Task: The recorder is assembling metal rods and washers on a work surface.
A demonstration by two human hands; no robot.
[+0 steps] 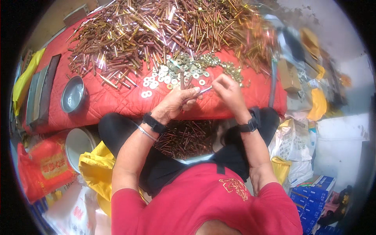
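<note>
My left hand is closed around a long, thin metal bolt; its bright end points right. Other bolt shafts show around the fingers, but I cannot tell how many are held. At the bright tip, my right hand has its thumb and fingers pinched together. Whatever sits in that pinch is too small to make out. Just beyond both hands lie loose flat washers and a heap of small brass-coloured nuts. A large pile of copper-coloured bolts spreads behind them.
Everything rests on a red quilted cloth. A metal bowl stands at the left. Between my knees is a container of more bolts. A white bucket and a yellow bag are lower left; blue boxes are stacked lower right.
</note>
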